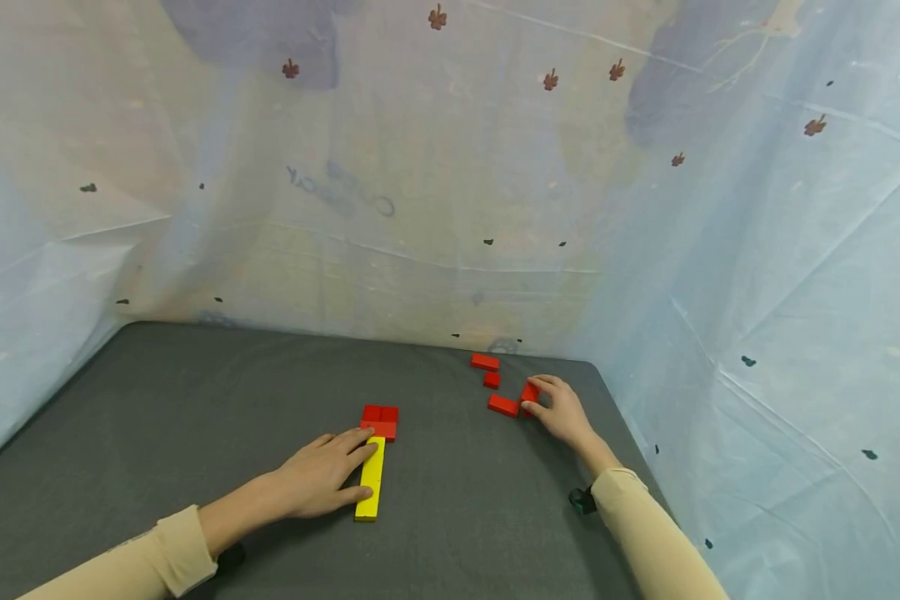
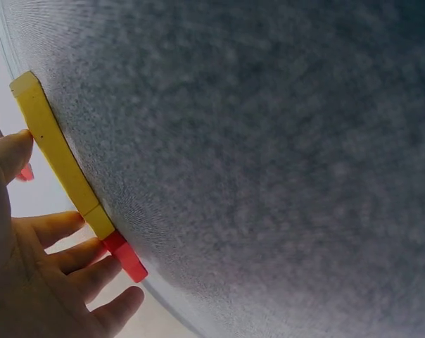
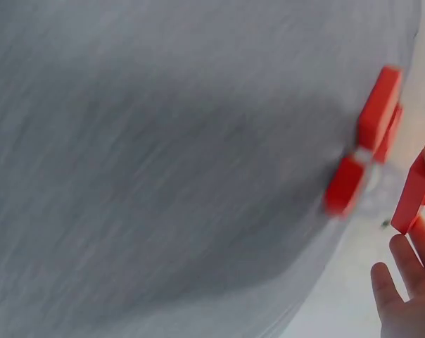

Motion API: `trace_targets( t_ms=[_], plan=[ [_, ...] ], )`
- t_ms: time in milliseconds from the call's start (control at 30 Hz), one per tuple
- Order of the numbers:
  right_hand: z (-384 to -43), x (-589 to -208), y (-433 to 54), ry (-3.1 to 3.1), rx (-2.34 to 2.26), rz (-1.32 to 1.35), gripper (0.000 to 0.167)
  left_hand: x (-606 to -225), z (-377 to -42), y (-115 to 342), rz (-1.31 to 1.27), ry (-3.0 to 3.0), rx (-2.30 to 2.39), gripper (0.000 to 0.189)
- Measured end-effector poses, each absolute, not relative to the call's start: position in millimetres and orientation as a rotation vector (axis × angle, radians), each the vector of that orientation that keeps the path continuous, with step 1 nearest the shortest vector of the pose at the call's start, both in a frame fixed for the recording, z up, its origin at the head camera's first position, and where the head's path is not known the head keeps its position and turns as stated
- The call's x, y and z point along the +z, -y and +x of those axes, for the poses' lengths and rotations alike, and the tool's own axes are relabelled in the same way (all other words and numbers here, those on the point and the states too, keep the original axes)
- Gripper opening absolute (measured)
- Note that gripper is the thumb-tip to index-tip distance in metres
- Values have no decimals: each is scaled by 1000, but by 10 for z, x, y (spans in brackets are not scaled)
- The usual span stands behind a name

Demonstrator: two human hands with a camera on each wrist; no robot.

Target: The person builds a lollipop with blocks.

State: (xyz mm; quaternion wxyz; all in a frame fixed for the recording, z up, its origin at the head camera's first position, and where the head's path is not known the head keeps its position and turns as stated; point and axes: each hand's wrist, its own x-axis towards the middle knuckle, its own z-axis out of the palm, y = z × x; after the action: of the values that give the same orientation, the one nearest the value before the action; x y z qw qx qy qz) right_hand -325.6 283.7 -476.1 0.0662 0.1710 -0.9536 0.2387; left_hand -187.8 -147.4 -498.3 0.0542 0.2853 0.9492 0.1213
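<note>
My left hand (image 1: pixel 321 475) is spread with its fingers extended, the fingertips on the yellow strip (image 1: pixel 373 479) and at the edge of the red blocks (image 1: pixel 378 414). Several red pieces sit together at the strip's far end. The left wrist view shows the thumb at one side of the yellow blocks (image 2: pixel 54 148), with fingers reaching toward the red end (image 2: pixel 131 262). At the far right of the table, my right hand (image 1: pixel 562 412) pinches a red block (image 3: pixel 413 193) between thumb and fingers.
Beside the right hand lie a red block (image 1: pixel 503 406), a small red cube (image 1: pixel 492 380) and another red block (image 1: pixel 485 362) close to the back edge. The dark grey table (image 1: pixel 270 383) is bordered by a pale plastic sheet (image 1: pixel 435 192) behind and at the sides.
</note>
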Motion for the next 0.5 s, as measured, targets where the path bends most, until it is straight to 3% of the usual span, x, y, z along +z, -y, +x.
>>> trace_targets(
  t_ms=[500],
  plan=[
    [-3185,-4594,-1713,2782,910,815,57,-4934,-1835,1444,850,-2858,352,73]
  ],
)
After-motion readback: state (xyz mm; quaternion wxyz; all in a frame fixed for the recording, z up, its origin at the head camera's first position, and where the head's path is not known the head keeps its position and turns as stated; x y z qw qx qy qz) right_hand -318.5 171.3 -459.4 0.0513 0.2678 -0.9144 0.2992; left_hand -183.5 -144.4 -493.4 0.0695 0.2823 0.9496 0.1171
